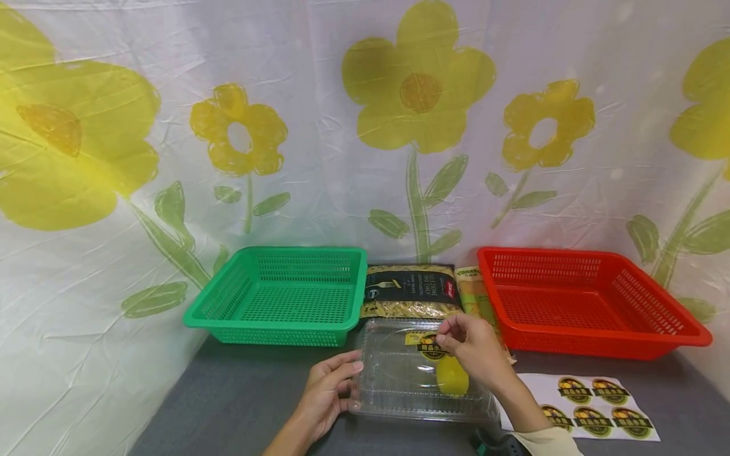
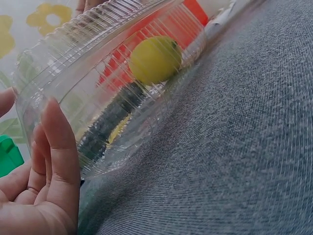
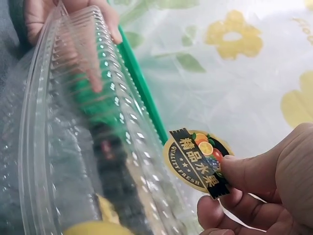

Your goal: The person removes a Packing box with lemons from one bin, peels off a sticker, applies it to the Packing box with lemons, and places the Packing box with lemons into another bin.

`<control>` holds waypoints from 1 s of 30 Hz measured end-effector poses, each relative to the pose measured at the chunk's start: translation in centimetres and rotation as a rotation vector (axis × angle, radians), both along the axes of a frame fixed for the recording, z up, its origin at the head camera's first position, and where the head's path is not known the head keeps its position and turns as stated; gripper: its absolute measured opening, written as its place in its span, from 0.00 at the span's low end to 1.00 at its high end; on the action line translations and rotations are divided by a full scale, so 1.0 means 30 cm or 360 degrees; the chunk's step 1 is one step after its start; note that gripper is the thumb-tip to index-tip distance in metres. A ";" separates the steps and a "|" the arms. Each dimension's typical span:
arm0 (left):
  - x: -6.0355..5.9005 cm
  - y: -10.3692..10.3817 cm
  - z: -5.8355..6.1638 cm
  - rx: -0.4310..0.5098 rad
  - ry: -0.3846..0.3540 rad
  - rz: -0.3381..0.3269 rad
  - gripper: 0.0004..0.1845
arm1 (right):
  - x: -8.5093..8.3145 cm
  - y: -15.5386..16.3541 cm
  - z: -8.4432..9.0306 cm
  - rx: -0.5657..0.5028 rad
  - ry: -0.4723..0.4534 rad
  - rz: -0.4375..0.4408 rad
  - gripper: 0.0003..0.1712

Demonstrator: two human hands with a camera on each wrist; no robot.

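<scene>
Grey table (image 1: 239, 405) backed by flowered sheet (image 1: 365, 126) | clear box (image 1: 399, 380) at lower centre, steadied by straight fingers of left hand (image 1: 327, 392) | sticker (image 3: 198, 163) pinched by right hand (image 1: 473, 348) above lid

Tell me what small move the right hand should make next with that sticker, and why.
Probably lower the sticker onto the lid of the clear container and press it flat. The right hand pinches it just above the lid, apparently not yet stuck, while the left hand steadies the container's edge, with the lemon shut inside.
</scene>
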State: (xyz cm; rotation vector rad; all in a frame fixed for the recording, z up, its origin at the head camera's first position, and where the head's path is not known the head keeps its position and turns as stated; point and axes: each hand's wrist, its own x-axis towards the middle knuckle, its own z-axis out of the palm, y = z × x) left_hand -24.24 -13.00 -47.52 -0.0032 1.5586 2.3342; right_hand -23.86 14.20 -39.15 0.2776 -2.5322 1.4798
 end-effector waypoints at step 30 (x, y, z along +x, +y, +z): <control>0.004 0.003 0.000 -0.0105 0.0026 0.0049 0.31 | -0.036 -0.074 -0.067 0.0325 0.0079 -0.0129 0.09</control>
